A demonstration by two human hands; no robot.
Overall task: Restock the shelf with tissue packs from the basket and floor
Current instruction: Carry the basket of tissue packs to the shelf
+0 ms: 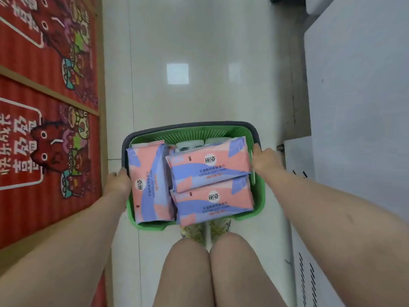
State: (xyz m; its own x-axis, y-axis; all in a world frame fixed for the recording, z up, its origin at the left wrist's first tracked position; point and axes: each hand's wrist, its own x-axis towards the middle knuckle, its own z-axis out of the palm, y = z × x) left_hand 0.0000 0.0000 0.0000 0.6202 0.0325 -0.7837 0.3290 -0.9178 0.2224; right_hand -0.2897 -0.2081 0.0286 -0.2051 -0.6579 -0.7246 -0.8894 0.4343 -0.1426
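1. Hands at the basket's sides: left hand (118,181) grips the left rim, right hand (265,161) grips the right rim, fingers curled over the edges.
2. Green basket (188,134) mid-aisle over a pale glossy floor (199,52), its dark grey handle (177,126) lying along the far rim. Red printed panels (44,107) close on the left, white cabinet (358,107) close on the right. Open floor runs ahead.
3. Tissue packs (210,171) lie in the basket, filling it. Pink and lilac wrappers, printed "COTTON SOFT TOWEL".
4. Count: three packs, one lengthwise at left, two crosswise at right and overlapping. White rolls (190,144) partly hidden at the far end, number unclear. Two knees (188,273), two shoes (194,231).
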